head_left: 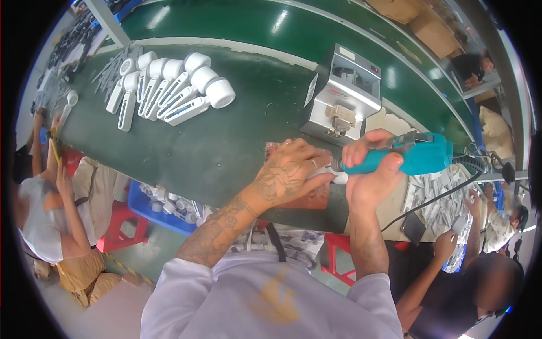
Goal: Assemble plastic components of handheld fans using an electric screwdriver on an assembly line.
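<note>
My right hand (368, 178) is wrapped round a teal electric screwdriver (420, 155), held nearly level with its cord end to the right. The tool's tip points left, toward my left hand (287, 171). That hand is closed over a white plastic piece (340, 177), mostly hidden under the fingers. Below both hands lies a reddish mat (309, 201) on the green worktable (248, 130). Where the screwdriver's tip meets the piece cannot be made out.
A silver screw-feeder machine (347, 93) stands just beyond my hands. White handles with round heads (180, 90) lie in a row at the far left. Grey-white parts (440, 198) are heaped at right, near a dark phone (413, 227). A blue bin (164, 206) and co-workers flank me.
</note>
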Demonstrator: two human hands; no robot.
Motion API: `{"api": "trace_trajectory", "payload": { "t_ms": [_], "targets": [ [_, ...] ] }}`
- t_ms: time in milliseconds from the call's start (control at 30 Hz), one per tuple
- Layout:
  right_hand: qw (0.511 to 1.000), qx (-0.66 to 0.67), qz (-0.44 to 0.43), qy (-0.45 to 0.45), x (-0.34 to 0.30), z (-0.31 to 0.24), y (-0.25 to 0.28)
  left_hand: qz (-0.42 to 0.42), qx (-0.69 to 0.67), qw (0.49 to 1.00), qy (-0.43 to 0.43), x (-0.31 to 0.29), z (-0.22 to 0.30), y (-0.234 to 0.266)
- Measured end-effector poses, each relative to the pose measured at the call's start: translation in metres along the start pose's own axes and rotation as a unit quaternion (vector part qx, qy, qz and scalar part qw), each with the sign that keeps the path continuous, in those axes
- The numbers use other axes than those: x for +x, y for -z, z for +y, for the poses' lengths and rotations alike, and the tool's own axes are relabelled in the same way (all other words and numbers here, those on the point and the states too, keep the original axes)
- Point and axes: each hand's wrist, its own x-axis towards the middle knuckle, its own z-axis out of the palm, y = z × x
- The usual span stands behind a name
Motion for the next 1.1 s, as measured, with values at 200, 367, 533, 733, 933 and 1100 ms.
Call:
{"api": "trace_trajectory", "payload": {
  "t_ms": [200, 367, 533, 733, 933, 1100],
  "targets": [
    [1.000, -0.005, -0.004, -0.002, -0.0029, 0.0002, -0.0055, -0.011, 0.029, 0.999, -0.009, -0.0014, -0.0018, 0.0004],
    [1.000, -0.007, 0.003, 0.007, -0.0027, -0.0023, -0.0027, -0.002, 0.024, 1.000, -0.007, -0.0014, -0.0014, -0.0024],
    [1.000, -0.005, -0.007, 0.009, -0.0032, -0.0003, -0.0037, -0.016, 0.034, 0.999, -0.009, -0.0021, -0.0010, -0.0002],
    [1.000, 0.000, 0.002, 0.013, -0.0053, 0.0018, -0.0021, -0.021, 0.042, 0.999, -0.016, -0.0018, 0.0010, -0.0008],
    [1.000, 0.003, -0.014, 0.022, -0.0048, 0.0013, -0.0024, -0.025, 0.054, 0.998, -0.011, -0.0026, 0.0011, -0.0006],
    [1.000, -0.002, -0.009, 0.017, -0.0061, 0.0014, -0.0017, -0.050, 0.060, 0.997, -0.004, -0.0020, 0.0010, -0.0008]
  ]
}}
